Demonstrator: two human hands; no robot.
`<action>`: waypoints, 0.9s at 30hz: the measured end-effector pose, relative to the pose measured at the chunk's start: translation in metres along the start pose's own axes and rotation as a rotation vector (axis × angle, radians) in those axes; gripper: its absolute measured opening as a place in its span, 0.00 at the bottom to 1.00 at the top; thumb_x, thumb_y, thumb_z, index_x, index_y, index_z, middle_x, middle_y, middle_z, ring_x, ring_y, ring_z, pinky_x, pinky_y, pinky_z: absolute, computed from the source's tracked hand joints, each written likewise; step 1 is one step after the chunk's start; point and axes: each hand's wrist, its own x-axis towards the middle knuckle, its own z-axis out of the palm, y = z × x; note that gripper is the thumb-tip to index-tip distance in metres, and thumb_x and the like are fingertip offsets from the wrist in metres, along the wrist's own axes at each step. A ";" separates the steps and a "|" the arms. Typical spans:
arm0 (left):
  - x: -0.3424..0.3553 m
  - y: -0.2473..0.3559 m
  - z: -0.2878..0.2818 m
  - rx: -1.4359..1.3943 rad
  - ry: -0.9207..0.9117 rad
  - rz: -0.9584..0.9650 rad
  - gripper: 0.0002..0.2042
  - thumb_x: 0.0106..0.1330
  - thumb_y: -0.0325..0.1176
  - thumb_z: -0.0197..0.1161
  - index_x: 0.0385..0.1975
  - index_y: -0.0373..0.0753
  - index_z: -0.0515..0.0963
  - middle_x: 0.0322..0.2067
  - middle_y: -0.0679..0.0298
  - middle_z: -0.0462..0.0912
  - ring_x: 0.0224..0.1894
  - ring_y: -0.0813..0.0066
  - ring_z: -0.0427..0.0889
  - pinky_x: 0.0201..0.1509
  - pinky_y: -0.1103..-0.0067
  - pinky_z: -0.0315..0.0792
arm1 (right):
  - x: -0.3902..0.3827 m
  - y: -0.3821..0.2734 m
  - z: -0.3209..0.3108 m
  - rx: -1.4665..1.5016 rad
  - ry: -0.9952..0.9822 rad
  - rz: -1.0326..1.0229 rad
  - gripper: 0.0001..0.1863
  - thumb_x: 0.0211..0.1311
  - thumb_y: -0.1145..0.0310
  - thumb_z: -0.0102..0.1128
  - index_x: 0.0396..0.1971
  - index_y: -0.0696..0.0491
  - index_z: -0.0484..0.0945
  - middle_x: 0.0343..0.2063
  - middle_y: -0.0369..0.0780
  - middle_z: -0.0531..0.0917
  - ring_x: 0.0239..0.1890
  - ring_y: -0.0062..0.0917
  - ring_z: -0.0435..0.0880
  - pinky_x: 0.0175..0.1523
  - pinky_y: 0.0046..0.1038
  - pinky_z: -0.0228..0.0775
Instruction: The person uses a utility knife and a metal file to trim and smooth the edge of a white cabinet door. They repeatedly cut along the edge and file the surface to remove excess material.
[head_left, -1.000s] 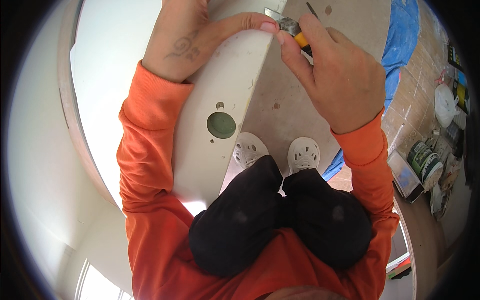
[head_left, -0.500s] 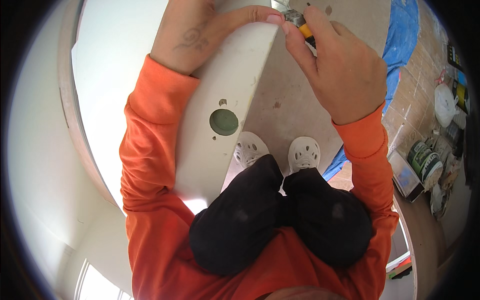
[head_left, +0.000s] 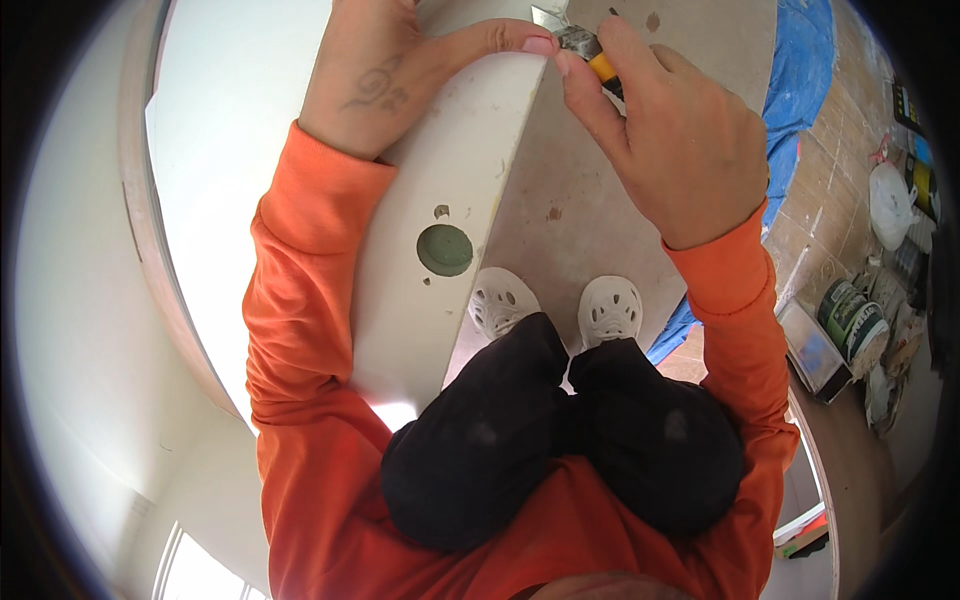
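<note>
My right hand (head_left: 680, 150) is closed around a utility knife (head_left: 602, 68) with a black and yellow handle. Its metal blade points away and up-left, over the border of a white door-like panel (head_left: 400, 310). My left hand (head_left: 385, 75) rests on the panel, its thumb stretched along the surface so that the tip meets the knife near the blade. The left hand's other fingers are cut off by the top of the picture. Nearer to me, the panel has a round hole (head_left: 444, 250) showing green inside, with a small chipped hole on either side of it.
White clogs (head_left: 610, 310) stand on a grey floor covering (head_left: 560, 170) below me. Blue sheeting (head_left: 800, 70) runs along its right side, by brown tiles. Farther right are a green and white tub (head_left: 850, 320), a box (head_left: 812, 350) and a white plastic bag (head_left: 890, 208).
Both hands and the knife have shifted slightly left in the picture. The blade shows a little more clearly beyond the left thumb. The grip on the knife is unchanged.
</note>
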 end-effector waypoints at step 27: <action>-0.055 0.047 0.008 0.183 0.078 0.235 0.18 0.57 0.29 0.64 0.49 0.35 0.77 0.52 0.52 0.78 0.55 0.57 0.75 0.60 0.64 0.64 | -0.171 0.117 0.123 0.517 -0.116 0.573 0.15 0.64 0.65 0.56 0.44 0.57 0.65 0.31 0.42 0.73 0.31 0.29 0.78 0.37 0.31 0.72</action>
